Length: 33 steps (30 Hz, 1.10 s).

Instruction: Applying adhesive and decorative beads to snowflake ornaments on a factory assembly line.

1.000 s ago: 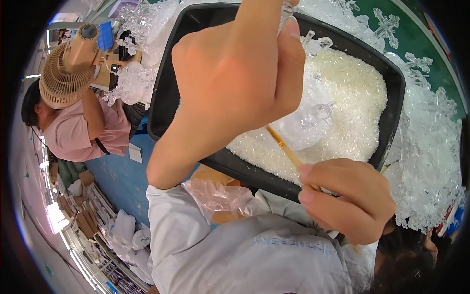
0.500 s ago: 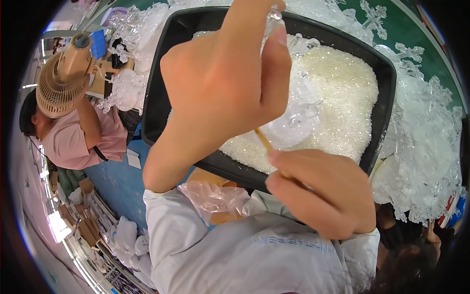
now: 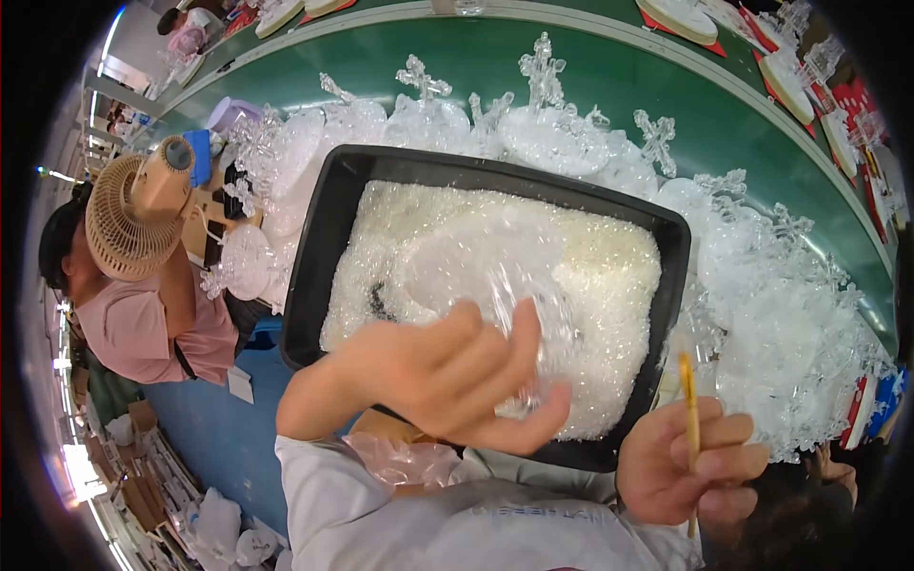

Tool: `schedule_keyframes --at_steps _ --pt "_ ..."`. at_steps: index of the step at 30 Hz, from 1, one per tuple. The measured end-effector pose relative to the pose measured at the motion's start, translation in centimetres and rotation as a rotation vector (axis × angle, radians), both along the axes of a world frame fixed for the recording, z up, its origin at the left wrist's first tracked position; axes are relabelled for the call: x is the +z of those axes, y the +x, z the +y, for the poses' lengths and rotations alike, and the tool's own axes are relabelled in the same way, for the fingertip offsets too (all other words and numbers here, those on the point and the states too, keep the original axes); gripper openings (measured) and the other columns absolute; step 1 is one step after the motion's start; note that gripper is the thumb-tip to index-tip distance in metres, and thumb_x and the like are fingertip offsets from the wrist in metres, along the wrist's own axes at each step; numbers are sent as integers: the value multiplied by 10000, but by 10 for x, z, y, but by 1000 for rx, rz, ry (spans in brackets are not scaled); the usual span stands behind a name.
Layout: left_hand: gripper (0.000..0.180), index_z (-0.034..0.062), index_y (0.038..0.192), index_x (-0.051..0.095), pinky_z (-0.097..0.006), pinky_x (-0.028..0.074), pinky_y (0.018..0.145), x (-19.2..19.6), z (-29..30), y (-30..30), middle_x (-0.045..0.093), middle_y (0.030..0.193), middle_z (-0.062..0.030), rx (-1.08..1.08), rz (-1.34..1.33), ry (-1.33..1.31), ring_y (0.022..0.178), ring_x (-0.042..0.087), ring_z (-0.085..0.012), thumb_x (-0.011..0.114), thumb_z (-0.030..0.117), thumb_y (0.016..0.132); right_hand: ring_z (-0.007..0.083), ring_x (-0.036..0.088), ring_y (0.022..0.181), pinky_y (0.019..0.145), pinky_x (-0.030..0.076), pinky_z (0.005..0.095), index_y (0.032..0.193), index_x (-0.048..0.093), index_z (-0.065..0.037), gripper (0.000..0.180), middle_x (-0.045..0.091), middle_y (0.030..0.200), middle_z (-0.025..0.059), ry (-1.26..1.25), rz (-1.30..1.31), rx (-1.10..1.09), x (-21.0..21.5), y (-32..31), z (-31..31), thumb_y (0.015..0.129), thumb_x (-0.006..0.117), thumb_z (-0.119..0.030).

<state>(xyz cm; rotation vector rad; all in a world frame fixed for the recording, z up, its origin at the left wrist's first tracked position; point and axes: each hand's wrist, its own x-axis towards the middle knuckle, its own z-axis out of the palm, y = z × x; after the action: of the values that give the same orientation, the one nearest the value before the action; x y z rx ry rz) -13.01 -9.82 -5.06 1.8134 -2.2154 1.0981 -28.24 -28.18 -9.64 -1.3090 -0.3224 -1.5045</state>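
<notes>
My left hand [image 3: 443,376] is over a black tray [image 3: 319,238], its fingers curled round the narrow end of a clear plastic ornament. The ornament's round base [image 3: 476,257] is over the pale glittery granules [image 3: 609,333] and looks smeared by motion; whether it touches them I cannot tell. Part of the narrow end is hidden by my fingers. My right hand [image 3: 681,466], off the tray's near right corner, is closed on a thin brush [image 3: 690,409] with a yellowish handle, held upright.
Many clear cross ornaments with round bases [image 3: 552,138] crowd the green table [image 3: 476,67] behind and right of the tray. At left are a beige fan [image 3: 133,219] and a person in a pink shirt [image 3: 157,319]. A crumpled clear plastic bag [image 3: 405,462] lies below the tray.
My left hand has turned over and come down, swinging the ornament's base toward the far side. My right hand has drawn the brush off the ornament to the right. The view has shifted.
</notes>
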Motion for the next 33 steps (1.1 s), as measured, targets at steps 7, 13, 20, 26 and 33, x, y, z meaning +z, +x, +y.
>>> schedule_keyframes --at_steps 7,13,20,26,33 --pt "288 102 1227 508 -279 420 574 -10 -8 -13 739 931 -109 -213 -217 58 694 538 -140 566 160 952 198 606 587 536 493 255 990 547 -76 170 619 981 114 -260 418 281 7 6 -20 890 658 5" --pt "301 83 1231 512 -276 418 558 -19 -9 -19 733 891 -94 -281 -267 9 664 529 -140 566 159 945 193 637 566 493 513 267 961 642 -5 188 693 932 212 -243 493 536 11 15 -24 795 724 32" --pt "318 70 1232 508 -275 415 546 -18 -8 -19 727 883 -85 -292 -258 37 660 533 -140 568 154 931 273 691 616 511 551 312 932 703 61 234 707 839 232 -200 496 463 9 20 -12 720 802 51" --pt "326 79 1236 499 -270 407 539 -20 -10 -20 724 879 -79 -294 -256 18 662 521 -139 576 175 934 259 680 598 491 538 300 909 698 74 213 707 817 238 -249 435 407 6 25 -12 712 777 54" --pt "350 114 1251 511 -270 389 531 -16 -9 -18 737 878 -64 -277 -180 78 644 480 -137 590 163 914 213 661 569 463 515 285 900 673 21 185 715 855 219 -246 416 423 8 18 -22 730 744 32"
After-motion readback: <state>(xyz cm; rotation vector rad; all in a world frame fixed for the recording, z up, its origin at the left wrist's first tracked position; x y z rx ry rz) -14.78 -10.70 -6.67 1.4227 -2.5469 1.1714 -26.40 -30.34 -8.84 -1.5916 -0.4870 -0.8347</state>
